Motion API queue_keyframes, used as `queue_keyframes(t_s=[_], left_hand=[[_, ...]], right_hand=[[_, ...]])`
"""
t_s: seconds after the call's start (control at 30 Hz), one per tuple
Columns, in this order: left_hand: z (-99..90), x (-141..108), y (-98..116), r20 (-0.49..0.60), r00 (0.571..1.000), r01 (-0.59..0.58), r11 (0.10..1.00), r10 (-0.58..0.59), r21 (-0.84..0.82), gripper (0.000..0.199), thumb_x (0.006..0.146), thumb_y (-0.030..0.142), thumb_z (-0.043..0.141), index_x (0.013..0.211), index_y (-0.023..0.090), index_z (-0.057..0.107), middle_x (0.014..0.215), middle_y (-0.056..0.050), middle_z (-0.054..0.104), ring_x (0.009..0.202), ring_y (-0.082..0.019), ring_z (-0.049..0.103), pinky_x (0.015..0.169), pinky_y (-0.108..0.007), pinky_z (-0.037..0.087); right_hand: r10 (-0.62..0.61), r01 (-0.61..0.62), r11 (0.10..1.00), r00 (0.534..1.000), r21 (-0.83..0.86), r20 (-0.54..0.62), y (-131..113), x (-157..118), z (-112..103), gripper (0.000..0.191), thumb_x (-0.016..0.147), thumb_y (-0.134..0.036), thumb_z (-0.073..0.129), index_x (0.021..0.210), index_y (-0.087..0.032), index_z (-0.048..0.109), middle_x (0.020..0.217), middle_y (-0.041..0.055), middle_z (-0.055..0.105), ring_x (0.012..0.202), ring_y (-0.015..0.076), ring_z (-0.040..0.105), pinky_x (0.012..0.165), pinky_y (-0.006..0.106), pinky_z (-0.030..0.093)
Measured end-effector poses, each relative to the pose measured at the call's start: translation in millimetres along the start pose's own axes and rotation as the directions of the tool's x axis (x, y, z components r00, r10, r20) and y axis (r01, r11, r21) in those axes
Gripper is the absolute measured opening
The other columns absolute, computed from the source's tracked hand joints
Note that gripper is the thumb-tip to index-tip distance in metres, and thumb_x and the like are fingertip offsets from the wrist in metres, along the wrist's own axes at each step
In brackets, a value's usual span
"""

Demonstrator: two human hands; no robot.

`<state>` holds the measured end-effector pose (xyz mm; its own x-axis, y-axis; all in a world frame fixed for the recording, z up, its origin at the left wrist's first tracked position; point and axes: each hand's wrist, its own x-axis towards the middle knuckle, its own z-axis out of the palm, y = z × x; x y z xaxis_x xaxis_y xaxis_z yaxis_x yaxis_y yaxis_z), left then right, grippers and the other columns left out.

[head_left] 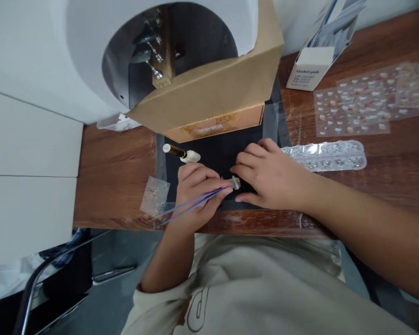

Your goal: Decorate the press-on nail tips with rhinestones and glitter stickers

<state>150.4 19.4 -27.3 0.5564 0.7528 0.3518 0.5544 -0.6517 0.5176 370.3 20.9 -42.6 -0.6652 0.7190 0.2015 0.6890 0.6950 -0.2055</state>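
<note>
Pinched between the fingers of my left hand [199, 195] are thin purple sticks [192, 203], which extend down and left across the hand. A small silvery piece [235, 182] is at their right end, by the fingertips. My right hand [268, 177] is just right of that piece, with thumb and fingers apart and nothing visible between them; whether a fingertip touches the piece is unclear. Behind my left hand, a white bottle with a gold and white cap [189, 156] lies on the black mat [221, 156].
An open cardboard box [209, 97] stands behind the mat, before a white lamp-like ring [87, 42]. Right are a clear compartment case [335, 156], sticker sheets [356, 104] and an alcohol pads box [309, 70]. A small clear sheet [155, 195] is at left.
</note>
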Motion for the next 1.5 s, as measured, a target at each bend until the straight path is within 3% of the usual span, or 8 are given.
queue_keyframes(t_s=[0.4,0.7,1.33,1.5], left_hand=[[3.5,7.7,8.6,0.052,0.995,0.084,0.993,-0.088,0.079,0.002,0.087,0.028,0.073,0.086,0.027,0.074,0.079,0.002,0.071,0.085,-0.017,0.059,0.083,-0.039,0.041],[3.6,5.8,6.5,0.032,0.991,0.128,0.990,-0.130,0.067,0.002,0.084,0.027,0.076,0.085,0.028,0.076,0.079,0.003,0.072,0.086,-0.017,0.062,0.082,-0.039,0.044],[3.8,9.3,11.1,0.068,0.997,0.034,0.992,-0.043,0.122,0.002,0.087,0.026,0.073,0.087,0.028,0.072,0.080,0.004,0.072,0.088,-0.018,0.062,0.083,-0.042,0.039],[4.0,7.1,9.8,0.054,0.995,0.075,0.989,-0.083,0.124,0.002,0.087,0.028,0.073,0.086,0.029,0.072,0.081,0.003,0.072,0.090,-0.019,0.062,0.083,-0.043,0.041]], right_hand=[[-0.021,0.023,0.997,0.999,0.067,-0.031,0.1,3.0,4.6,0.024,0.088,-0.042,0.065,0.090,-0.018,0.068,0.089,0.0065,0.067,0.092,0.0248,0.047,0.075,0.038,0.022],[-0.043,0.046,0.998,0.996,0.034,-0.079,1.3,2.6,7.8,0.024,0.088,-0.043,0.066,0.084,-0.020,0.066,0.083,0.0033,0.065,0.090,0.0236,0.045,0.073,0.038,0.019],[-0.048,0.053,0.997,0.995,0.049,-0.093,1.3,2.9,8.0,0.022,0.090,-0.040,0.063,0.080,-0.020,0.065,0.080,0.0025,0.062,0.087,0.0228,0.043,0.073,0.038,0.018],[-0.049,0.053,0.998,0.995,0.043,-0.091,2.0,2.8,8.9,0.024,0.089,-0.042,0.064,0.081,-0.020,0.065,0.080,0.0025,0.062,0.088,0.0229,0.043,0.073,0.038,0.018]])
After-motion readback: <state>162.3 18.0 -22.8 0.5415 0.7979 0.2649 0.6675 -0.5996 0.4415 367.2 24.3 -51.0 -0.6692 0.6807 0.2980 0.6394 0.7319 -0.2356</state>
